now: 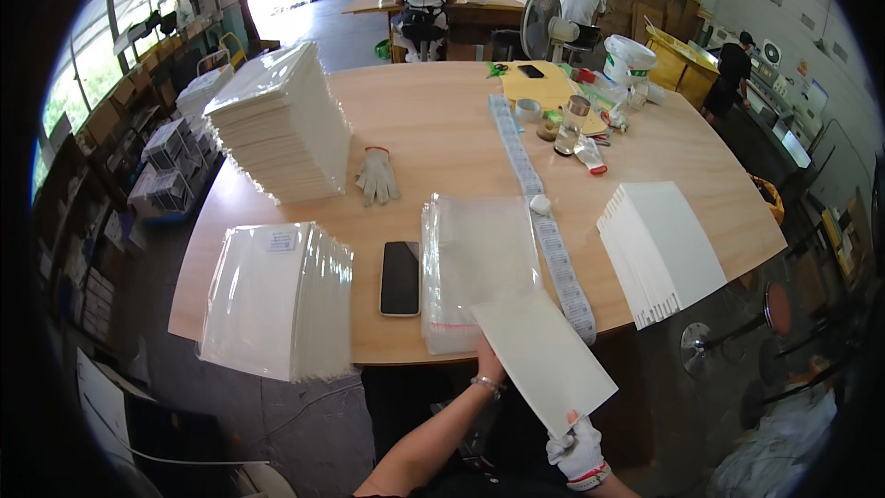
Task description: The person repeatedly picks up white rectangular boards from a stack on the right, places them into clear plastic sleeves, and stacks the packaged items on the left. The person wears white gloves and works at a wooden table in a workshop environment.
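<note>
A flat white rectangular sheet point(544, 360), of paper or thin board, slants over the near edge of the table. My right hand point(576, 450), in a white glove, grips its near corner with the thumb on top. The sheet's far end overlaps a pile of clear plastic bags point(479, 249). Bare except for a bracelet at the wrist, my left hand point(490, 361) is at the near edge of the bags; the sheet and bags hide its fingers. A black phone point(400, 278) lies left of the bags. Right of them runs a long strip of printed labels point(564, 277), with a small white object point(540, 205) on it.
Bagged white stacks stand at the left, one tall point(277, 124), one lower point(267, 300). A white stack point(664, 249) sits at the right. Farther back are a glove point(376, 175), a glass jar point(572, 124) and a bucket point(630, 58). A stool point(777, 308) stands right; people work beyond.
</note>
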A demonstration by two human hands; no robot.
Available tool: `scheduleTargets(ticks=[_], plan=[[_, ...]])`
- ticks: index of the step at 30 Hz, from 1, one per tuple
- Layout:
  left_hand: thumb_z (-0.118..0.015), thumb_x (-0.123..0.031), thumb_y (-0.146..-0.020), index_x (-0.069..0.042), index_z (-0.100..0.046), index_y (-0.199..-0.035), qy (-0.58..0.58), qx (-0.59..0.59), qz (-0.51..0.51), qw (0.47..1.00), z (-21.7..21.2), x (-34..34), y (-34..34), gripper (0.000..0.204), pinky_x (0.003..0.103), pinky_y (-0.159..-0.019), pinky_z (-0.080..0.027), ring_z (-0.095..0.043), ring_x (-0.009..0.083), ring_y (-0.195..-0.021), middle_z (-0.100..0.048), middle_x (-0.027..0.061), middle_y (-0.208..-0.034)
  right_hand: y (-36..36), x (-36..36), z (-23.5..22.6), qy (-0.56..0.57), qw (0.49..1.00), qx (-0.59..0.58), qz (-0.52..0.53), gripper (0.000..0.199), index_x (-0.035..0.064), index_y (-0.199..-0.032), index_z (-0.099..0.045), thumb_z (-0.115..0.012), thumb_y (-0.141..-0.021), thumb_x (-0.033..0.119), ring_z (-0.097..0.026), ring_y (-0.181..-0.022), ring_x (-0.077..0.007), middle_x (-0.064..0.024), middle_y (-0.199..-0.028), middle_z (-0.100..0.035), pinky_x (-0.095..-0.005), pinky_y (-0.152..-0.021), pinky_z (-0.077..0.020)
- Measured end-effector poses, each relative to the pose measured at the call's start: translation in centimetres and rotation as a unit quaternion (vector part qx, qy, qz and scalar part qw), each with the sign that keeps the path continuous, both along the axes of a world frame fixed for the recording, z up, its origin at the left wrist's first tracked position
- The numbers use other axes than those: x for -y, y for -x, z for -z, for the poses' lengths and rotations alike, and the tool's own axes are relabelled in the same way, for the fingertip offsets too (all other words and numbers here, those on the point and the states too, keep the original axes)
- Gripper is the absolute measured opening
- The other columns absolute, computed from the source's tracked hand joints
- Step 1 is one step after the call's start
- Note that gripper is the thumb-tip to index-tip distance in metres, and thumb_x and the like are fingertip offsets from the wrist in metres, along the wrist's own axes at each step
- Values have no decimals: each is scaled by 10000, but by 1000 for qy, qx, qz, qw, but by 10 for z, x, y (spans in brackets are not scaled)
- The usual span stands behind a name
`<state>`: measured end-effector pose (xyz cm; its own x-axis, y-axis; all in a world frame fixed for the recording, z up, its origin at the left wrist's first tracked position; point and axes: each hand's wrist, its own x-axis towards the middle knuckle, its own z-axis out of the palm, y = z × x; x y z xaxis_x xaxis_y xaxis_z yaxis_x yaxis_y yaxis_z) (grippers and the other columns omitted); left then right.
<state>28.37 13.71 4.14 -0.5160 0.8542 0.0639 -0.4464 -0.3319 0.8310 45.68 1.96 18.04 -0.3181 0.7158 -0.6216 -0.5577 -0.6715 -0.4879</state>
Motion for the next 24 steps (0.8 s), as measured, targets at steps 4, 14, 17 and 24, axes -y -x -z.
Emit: scheduleTargets(ticks=[4, 14, 17, 24], plan=[[-508, -151, -832, 7, -531, -1012, 89, 56, 246, 963, 43, 38, -19, 241, 325, -695, -495, -599, 223, -806, -608, 125, -884, 13, 7, -2, -24, 994, 107, -29, 158, 188, -959, -458, -480, -881, 324, -386, -486, -56, 29, -673, -454, -219, -439, -340], [-517, -86, -826, -23, -543, -1046, 209, 10, 190, 959, 87, 93, -18, 230, 279, -725, -481, -583, 176, -858, -602, 91, -968, 76, -89, 104, 27, 990, -124, -56, 248, 5, -999, -445, -435, -887, 226, -575, -888, -348, -198, -958, -563, -469, -789, -478], [-517, -95, -833, -20, -529, -1037, 213, 1, 193, 958, 61, 85, -1, 218, 279, -720, -477, -571, 168, -855, -590, 71, -956, 80, -98, 101, 6, 980, -184, -82, 287, -7, -1029, -406, -443, -880, 236, -574, -890, -361, -227, -976, -555, -462, -768, -488], [-508, -203, -868, -39, -553, -1099, 247, -9, 155, 956, 24, 112, 44, 287, 243, -759, -422, -524, 138, -974, -583, 71, -1043, 44, -82, 63, -104, 924, 175, -324, 188, 28, -954, -501, -457, -875, 193, -562, -560, -169, -105, -744, -587, -286, -470, -467]])
